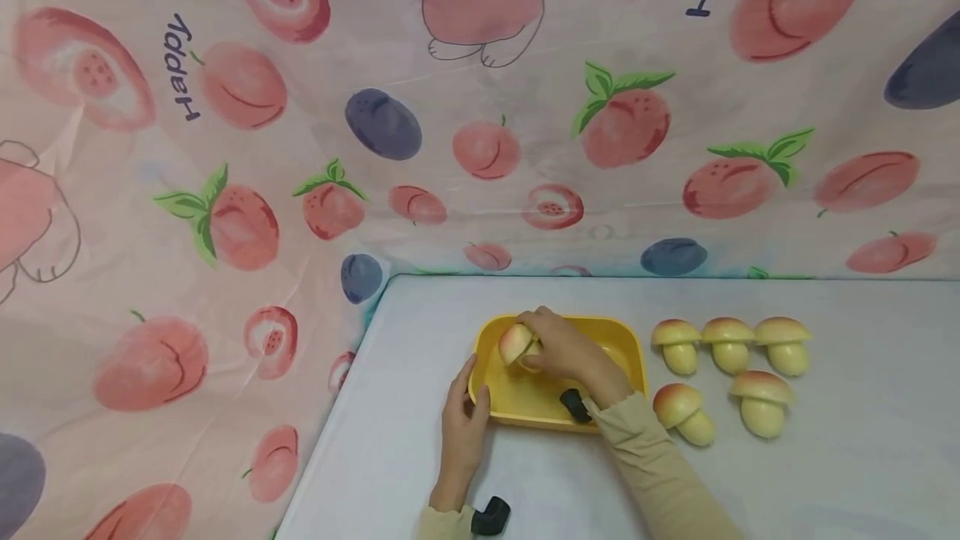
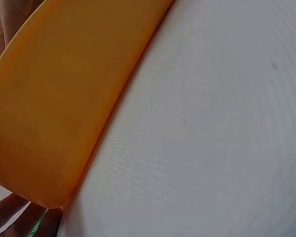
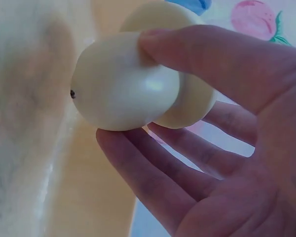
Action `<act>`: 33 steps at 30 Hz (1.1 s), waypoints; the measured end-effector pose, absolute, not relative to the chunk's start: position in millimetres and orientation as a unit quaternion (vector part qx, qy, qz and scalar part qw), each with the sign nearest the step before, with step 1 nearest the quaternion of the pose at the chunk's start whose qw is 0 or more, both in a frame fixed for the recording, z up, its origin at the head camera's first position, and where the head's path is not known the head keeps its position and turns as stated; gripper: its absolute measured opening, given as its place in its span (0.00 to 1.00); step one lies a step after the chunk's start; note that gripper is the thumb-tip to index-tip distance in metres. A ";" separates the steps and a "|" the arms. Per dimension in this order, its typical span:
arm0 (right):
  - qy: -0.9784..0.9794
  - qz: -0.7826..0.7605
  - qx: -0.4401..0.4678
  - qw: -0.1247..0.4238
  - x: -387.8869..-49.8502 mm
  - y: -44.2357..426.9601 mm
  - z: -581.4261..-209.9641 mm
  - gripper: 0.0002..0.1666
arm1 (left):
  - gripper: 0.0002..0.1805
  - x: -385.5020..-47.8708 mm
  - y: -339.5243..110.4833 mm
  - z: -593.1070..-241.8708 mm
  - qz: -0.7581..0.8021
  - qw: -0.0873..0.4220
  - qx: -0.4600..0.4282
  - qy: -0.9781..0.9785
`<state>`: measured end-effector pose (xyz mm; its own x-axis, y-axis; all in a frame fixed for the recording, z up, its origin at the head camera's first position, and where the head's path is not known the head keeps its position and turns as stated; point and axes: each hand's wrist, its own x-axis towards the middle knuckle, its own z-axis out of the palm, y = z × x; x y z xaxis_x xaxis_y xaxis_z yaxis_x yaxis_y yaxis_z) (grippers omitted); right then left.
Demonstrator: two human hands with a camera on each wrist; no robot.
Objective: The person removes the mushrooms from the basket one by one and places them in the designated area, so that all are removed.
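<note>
A toy mushroom with a red-and-yellow cap is in my right hand, over the left part of a yellow tray. In the right wrist view, thumb and fingers pinch its pale rounded stem, and the cap lies behind. Whether the mushroom touches the tray floor cannot be told. My left hand rests against the tray's front left corner, fingers extended along its outer side. In the left wrist view, fingertips touch the tray's end wall; the thumb is not visible there.
Right of the tray, several like mushrooms lie on the white table: a back row of three, including one mushroom, and two in front, including another mushroom. A fruit-print cloth hangs behind and at the left.
</note>
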<state>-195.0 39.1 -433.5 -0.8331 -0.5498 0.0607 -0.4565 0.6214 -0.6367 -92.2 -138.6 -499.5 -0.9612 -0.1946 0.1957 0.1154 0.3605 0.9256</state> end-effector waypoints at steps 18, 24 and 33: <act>0.895 -0.339 -0.291 0.003 -178.9 67.7 -421.8 0.25 | 0.26 -91.1 -138.7 -499.4 -0.568 0.136 0.027 -0.811; 0.895 -0.343 -0.284 -0.003 -174.1 77.1 -418.2 0.27 | 0.25 -91.1 -138.8 -499.9 -0.563 0.144 0.027 -0.813; 0.903 -0.332 -0.271 -0.029 -166.1 91.5 -414.7 0.29 | 0.25 -91.2 -138.2 -500.1 -0.563 0.142 0.025 -0.814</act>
<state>-166.1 91.5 -414.7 -0.8517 -0.4700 0.2316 -0.5081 0.6324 -0.5847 -91.2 -138.2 -500.1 -0.9587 -0.1999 0.2025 0.1192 0.3641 0.9237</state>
